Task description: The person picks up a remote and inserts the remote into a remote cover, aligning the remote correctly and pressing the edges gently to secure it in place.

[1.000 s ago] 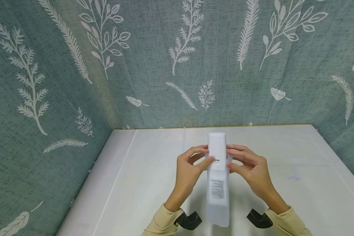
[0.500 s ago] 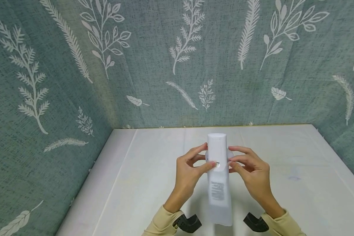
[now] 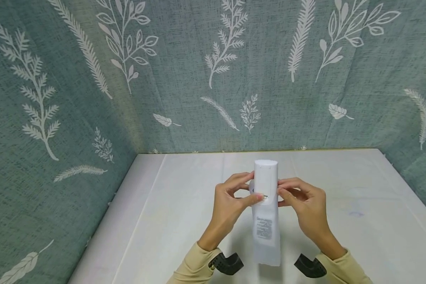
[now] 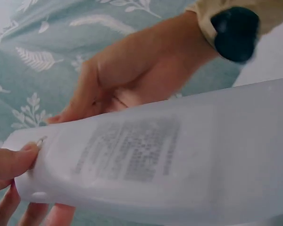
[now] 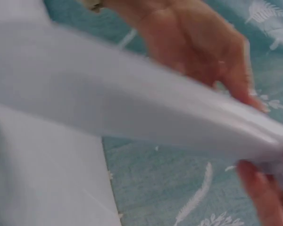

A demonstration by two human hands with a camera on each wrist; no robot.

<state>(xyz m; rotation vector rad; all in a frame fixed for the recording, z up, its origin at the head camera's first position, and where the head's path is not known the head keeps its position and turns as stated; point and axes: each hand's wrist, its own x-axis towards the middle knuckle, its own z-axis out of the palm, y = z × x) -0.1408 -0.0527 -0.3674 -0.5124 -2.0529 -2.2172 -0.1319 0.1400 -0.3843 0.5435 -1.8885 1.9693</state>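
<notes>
A long white plastic device (image 3: 266, 179) with a frosted, bottle-like lower part (image 3: 266, 250) is held up over the table, its lower end toward me. Grey printed text (image 4: 137, 148) covers its face, and a small dark slot sits above that text. My left hand (image 3: 228, 203) grips its left side, with the thumb (image 4: 14, 162) pressed right beside the slot. On the other side, my right hand (image 3: 307, 203) pinches the edge between thumb and fingers. A rounded clear part (image 3: 251, 187) sticks out behind the left side. The device's far side is hidden.
A white table (image 3: 177, 205) lies beneath both hands, with a shadow under the device. Green leaf-patterned cloth (image 3: 184, 79) rises behind the table and along its sides. Each wrist carries a black camera mount (image 3: 228, 263) over a beige sleeve (image 3: 195, 264).
The device and both hands have shifted slightly right, and its lower end has lifted a little. My right fingers have drawn closer together on its edge. The left thumb stays by the slot.
</notes>
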